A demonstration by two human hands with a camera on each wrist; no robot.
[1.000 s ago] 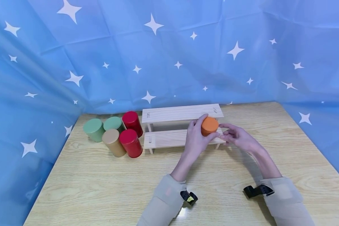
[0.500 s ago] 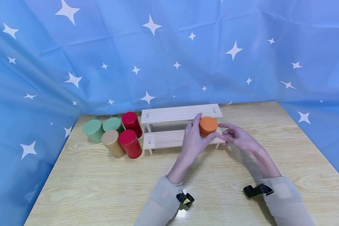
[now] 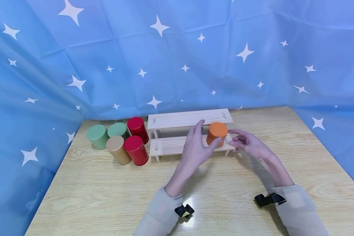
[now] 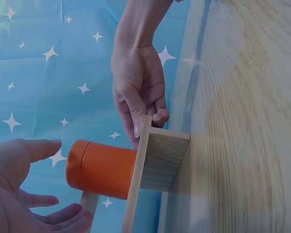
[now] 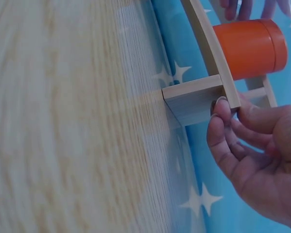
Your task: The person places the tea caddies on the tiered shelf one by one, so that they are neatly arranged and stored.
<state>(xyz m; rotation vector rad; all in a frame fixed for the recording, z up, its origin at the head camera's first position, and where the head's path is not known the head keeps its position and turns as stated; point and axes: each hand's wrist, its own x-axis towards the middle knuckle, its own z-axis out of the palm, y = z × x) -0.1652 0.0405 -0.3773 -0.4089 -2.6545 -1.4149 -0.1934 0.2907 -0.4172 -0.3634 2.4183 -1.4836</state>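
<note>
Since the earlier frame, the left hand (image 3: 194, 149) is being drawn leftward off the orange canister (image 3: 217, 131), its fingers being spread wide. Nearest, a grained wooden table (image 3: 91, 196) is being shown. By the right hand (image 3: 249, 142), the end of the lower board (image 3: 168, 146) of pale timber is being pinched. The smooth, cylindrical canister is being supported upright on that board, near its right end. Leftward, glossy red (image 3: 136, 151), tan (image 3: 118, 151) and green tins (image 3: 97, 136) are being kept grouped. Behind, creased, star-printed blue cloth (image 3: 177, 46) is being displayed.

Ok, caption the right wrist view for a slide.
Right hand pinching the end of a wooden shelf that bears an orange canister.
</note>
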